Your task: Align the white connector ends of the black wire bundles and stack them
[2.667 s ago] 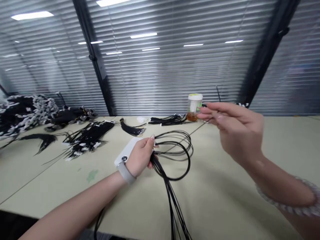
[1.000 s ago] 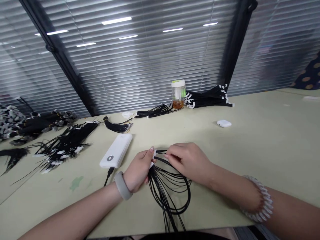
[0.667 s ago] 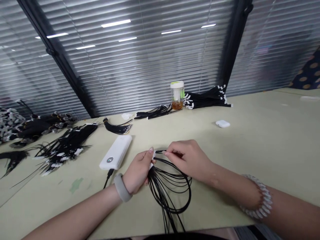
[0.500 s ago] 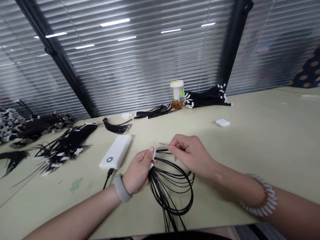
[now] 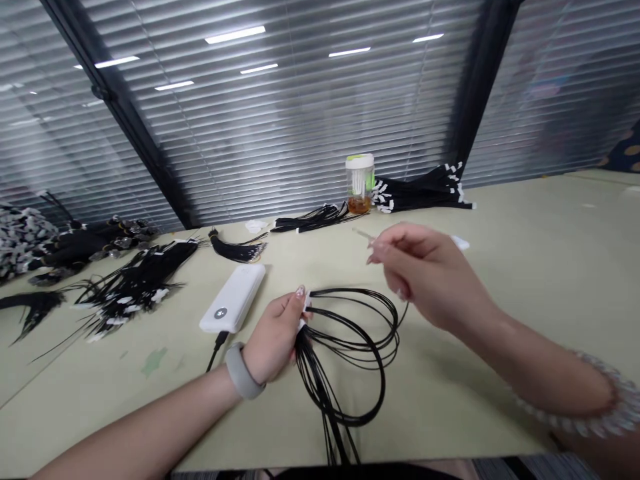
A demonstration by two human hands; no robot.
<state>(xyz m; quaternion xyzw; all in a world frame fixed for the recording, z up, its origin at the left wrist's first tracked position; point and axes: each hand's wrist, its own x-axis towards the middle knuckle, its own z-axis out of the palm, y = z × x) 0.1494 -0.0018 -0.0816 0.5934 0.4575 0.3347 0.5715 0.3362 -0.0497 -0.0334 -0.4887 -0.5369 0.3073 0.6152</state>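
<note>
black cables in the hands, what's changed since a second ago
The right hand has moved up and to the right, away from the left hand, holding a thin wire with a pale tip; it now partly hides the small white case. The left hand keeps hold of the black cables. The power bank and jar stay in place.

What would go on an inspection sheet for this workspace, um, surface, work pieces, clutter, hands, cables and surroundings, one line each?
Surface: pale table with a green mark at left.
Work pieces: black cable bundle, looped, with white pieces at its gripped end.
Clutter: white power bank; lidded cup with amber liquid; white item partly hidden.
Hands: left hand grips the bundle; right hand, raised, pinches a thin pale-tipped piece, blurred.
Cables: black cord plugged into the power bank; more black bundles at left and back.
Surroundings: slatted blinds behind the table.
</note>
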